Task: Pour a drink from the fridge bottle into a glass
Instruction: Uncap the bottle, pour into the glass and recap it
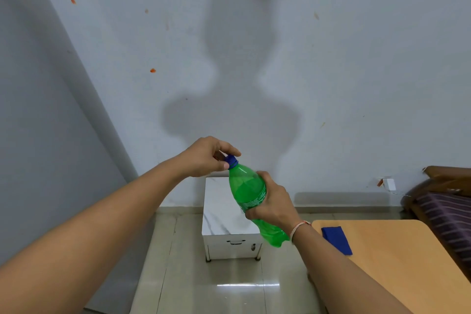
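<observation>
A green plastic bottle (246,187) is held in the air in front of me, tilted with its neck up and to the left. My right hand (274,202) grips its body around the label. The blue cap (231,160) sits on the neck, and my left hand (207,157) pinches it between thumb and fingers. No glass is in view.
A small white marble-topped cabinet (219,214) stands against the wall below the bottle. A wooden table (397,257) lies at the lower right with a blue cloth (336,238) on it. A bed with a striped cover (448,214) is at the far right. Shiny floor tiles (229,288) lie below.
</observation>
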